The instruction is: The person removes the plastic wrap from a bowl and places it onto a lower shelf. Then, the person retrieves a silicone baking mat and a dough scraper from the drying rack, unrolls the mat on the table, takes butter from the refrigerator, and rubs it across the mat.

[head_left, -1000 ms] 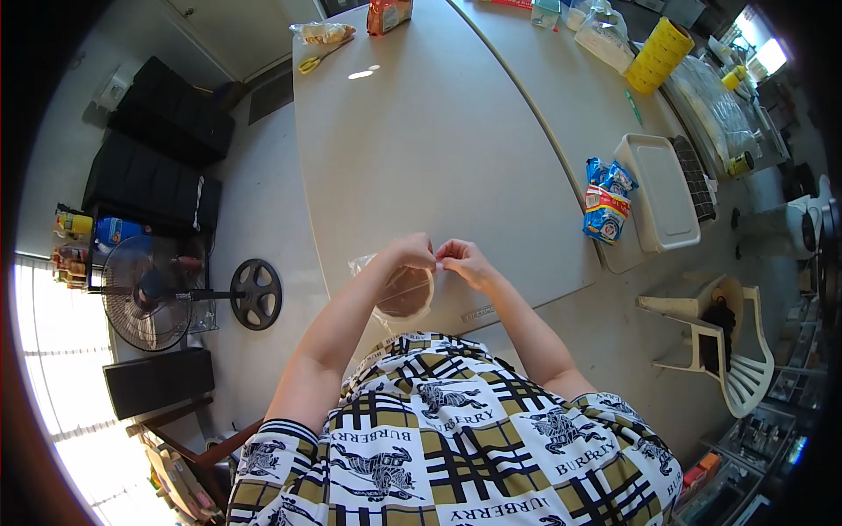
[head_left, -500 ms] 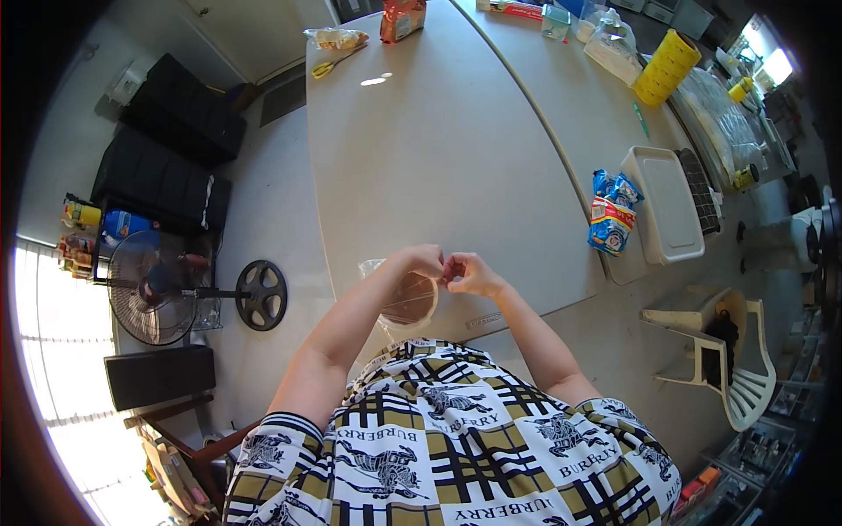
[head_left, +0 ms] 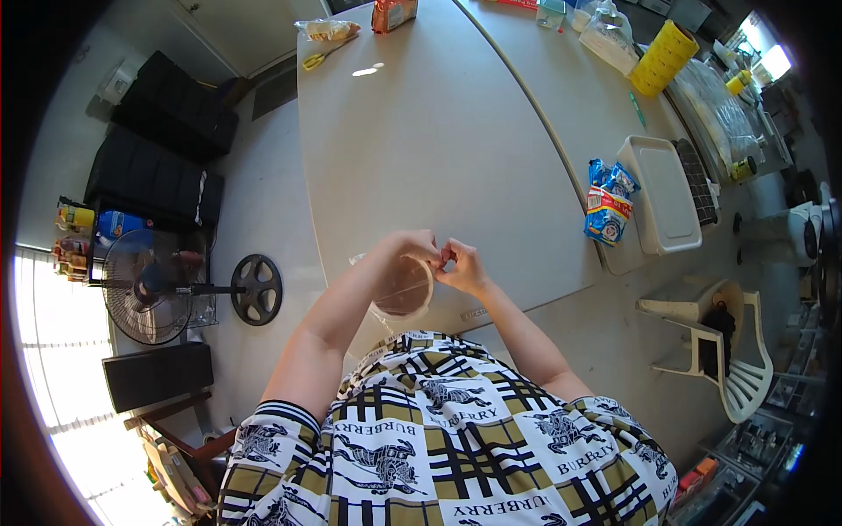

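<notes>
Pack (head_left: 409, 296): on the bench (head_left: 447, 158), partly hidden. Left hand (head_left: 424, 249) and right hand (head_left: 461, 266) meet at its far right side, fingertips close together; whether either grip clamps anything, cannot tell. Handling judged unfinished; completed portion undeterminable.

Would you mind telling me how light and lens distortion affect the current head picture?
In the head view, the window at lower left is blown out white; two small glare patches mark the table near the scissors; wide-angle distortion curves the table's seam, with black corners; finger detail on the left hand and right hand is too small to read.
</notes>
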Demonstrator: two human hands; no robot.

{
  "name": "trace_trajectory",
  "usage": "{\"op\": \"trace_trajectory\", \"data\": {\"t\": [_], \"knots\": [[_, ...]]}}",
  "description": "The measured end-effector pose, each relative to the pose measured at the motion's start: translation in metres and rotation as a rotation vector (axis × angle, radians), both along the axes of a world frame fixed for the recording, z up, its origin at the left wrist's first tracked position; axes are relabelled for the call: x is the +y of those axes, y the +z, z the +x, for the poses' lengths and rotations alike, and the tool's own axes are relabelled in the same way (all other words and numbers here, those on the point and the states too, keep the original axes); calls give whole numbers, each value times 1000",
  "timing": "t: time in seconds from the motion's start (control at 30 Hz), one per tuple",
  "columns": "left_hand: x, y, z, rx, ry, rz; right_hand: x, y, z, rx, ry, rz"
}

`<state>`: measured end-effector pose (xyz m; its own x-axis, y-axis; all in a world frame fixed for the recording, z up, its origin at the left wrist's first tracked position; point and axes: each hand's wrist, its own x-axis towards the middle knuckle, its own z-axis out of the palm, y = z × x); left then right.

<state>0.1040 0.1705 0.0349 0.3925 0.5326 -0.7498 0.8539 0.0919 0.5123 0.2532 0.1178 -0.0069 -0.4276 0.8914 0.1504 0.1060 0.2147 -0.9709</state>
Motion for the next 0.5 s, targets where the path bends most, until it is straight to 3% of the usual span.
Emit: {"op": "trace_trajectory", "data": {"t": [0.2,0.3,0.37,0.5], "knots": [[3,-1,-3,15,-44,23,-2,-8,-5,106,-153,73],[2,2,-2,-19,-56,-10,-3,-5,0,243,-79,-66],[2,11,-1,-20,-104,-22,0,-4,5,473,17,-506],[2,3,-4,-50,-143,-17,1,-8,11,451,119,-609]]}}
